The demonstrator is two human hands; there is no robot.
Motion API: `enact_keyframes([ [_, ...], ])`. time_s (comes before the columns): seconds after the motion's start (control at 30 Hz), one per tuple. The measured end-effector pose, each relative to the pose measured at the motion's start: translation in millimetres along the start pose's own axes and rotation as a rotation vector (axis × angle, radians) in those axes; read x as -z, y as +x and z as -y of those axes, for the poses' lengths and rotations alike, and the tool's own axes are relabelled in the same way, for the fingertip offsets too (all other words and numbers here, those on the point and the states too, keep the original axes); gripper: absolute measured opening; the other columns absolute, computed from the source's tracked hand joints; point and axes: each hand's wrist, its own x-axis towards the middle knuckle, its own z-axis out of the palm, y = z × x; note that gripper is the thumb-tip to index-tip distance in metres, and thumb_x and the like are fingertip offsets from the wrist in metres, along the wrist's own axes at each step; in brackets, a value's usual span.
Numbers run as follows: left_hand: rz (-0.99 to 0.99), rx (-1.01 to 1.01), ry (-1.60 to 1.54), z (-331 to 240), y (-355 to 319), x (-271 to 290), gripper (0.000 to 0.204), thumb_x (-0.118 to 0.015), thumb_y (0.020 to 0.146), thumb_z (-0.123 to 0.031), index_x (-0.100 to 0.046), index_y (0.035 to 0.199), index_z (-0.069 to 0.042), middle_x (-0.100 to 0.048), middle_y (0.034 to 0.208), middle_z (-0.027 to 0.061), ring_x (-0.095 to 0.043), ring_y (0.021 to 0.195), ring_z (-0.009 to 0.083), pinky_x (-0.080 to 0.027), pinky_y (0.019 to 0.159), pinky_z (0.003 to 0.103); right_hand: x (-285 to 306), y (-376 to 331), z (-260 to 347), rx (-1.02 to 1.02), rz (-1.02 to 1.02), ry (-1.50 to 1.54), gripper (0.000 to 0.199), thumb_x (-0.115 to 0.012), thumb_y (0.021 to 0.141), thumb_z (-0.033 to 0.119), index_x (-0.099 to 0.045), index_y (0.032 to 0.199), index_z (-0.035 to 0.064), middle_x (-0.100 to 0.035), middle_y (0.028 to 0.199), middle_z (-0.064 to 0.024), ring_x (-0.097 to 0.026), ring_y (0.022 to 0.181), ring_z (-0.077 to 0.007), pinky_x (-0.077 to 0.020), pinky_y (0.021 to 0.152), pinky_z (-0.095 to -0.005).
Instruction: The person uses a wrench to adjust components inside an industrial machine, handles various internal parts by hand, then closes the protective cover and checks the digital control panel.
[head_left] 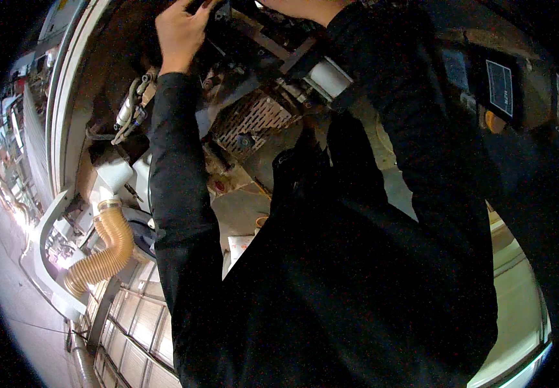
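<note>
At the upper edge my left hand (181, 37) is raised over dark machinery, its fingers bent and drawn together toward the thumb. Whatever lies between them is too dark and cut off to name. My right hand (305, 9) shows only in part at the top, right of the left one; its fingers are out of the picture. Dark metal bars (260, 35) run below and between the two hands. A pale, shiny cylinder (329, 79) sits under my right forearm. Lower down, a slotted metal plate (253, 119) lies at a slant.
Metal pipe fittings (127, 113) hang left of my left forearm. A tan corrugated hose (108, 249) curves down from a white duct (112, 173). At the right stands a dark panel with a framed label (499, 87). Paned windows (137, 323) show at lower left.
</note>
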Motion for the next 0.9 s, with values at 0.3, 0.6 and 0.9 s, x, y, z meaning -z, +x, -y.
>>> enact_keyframes([
  [0.3, 0.024, 0.334, 0.093, -24.5, -141.4, 76.0, 0.019, -0.075, 0.098, -0.021, -0.079, 0.103, -0.004, -0.079, 0.102, 0.0108, -0.073, 0.096, 0.0245, -0.055, 0.09, 0.035, -14.0, 36.1, -41.9, 0.01, 0.141, 0.138, 0.03, -0.048, 0.112, 0.02, -0.047, 0.091, 0.0, -0.043, 0.082, -0.0165, -0.046, 0.073, -0.0343, -0.039, 0.072, -0.0483],
  [0.6, 0.019, 0.524, 0.82, 63.0, -298.3, 124.3, 0.043, -0.071, 0.099, -0.035, -0.072, 0.113, 0.006, -0.072, 0.111, 0.0243, -0.066, 0.105, 0.0429, -0.049, 0.095, 0.053, -3.0, -14.4, -35.2, -0.041, -0.573, 0.422, 0.03, -0.053, 0.113, 0.025, -0.062, 0.13, 0.0031, -0.064, 0.098, -0.0138, -0.063, 0.085, -0.0334, -0.0556, 0.077, -0.0492],
  [0.9, 0.259, 0.43, 0.935, 108.0, -288.8, 120.1, 0.028, -0.066, 0.1, -0.035, -0.08, 0.104, -0.011, -0.076, 0.11, 0.0128, -0.067, 0.108, 0.0365, -0.046, 0.098, 0.051, -19.1, -147.6, -10.3, -0.254, -0.504, 0.589, 0.015, -0.068, 0.102, 0.018, -0.074, 0.111, 0.0069, -0.077, 0.108, -0.0099, -0.073, 0.094, -0.0231, -0.0559, 0.081, -0.0354],
])
